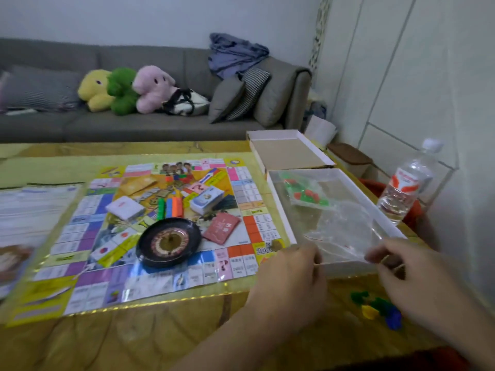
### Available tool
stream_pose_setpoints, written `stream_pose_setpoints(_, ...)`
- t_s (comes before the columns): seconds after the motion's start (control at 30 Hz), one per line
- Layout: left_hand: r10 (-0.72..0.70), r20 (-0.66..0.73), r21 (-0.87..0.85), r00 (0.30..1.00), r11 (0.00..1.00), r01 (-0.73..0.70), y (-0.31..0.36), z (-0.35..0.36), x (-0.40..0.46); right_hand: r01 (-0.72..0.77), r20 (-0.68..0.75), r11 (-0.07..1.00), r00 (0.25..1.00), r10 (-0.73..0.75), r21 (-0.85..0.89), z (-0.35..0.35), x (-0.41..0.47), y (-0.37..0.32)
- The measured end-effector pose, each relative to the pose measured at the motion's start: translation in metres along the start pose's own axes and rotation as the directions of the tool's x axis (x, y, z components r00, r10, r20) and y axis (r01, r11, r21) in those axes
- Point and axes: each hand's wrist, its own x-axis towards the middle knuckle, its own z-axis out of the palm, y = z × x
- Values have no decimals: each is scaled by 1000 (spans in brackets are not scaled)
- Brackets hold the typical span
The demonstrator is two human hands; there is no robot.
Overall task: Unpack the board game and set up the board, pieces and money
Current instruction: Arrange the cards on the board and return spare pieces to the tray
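Clear bag (345, 234) pinched between both hands (292, 277).

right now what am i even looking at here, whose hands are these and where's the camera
There is no robot here. The one picture comes from a camera worn on a person's head, looking forward and down at their own hands. The left hand and right hand each pinch an edge of a clear plastic bag over an open white box tray. A second bag of green and red pieces lies in that tray. On the table, the game board is unfolded, with a roulette wheel, card decks and coloured blocks on it. Loose coloured pawns lie near the right hand.
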Motion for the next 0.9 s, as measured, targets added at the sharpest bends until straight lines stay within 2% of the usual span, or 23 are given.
stream_pose_setpoints(0.23,-186,-210,45,960,979,200,-101,-91,12,254,148,965,954,-260,60,76,71,-129)
stream_pose_setpoints(0.43,-380,-368,-35,849,918,396,-188,-148,17,336,234,937,908,-348,92,183,164,-228)
stream_pose_setpoints(0.63,-480,-435,-162,762,874,457,-241,-167,30,377,231,924,907,-353,-69,259,246,-283)
stream_pose_setpoints(0.8,-477,-436,-184,763,877,444,-255,-166,32,368,163,886,928,-334,-282,296,267,-291)
stream_pose_setpoints(0.9,-484,-431,-190,761,874,448,-256,-166,32,377,142,870,926,-349,-319,306,267,-292)
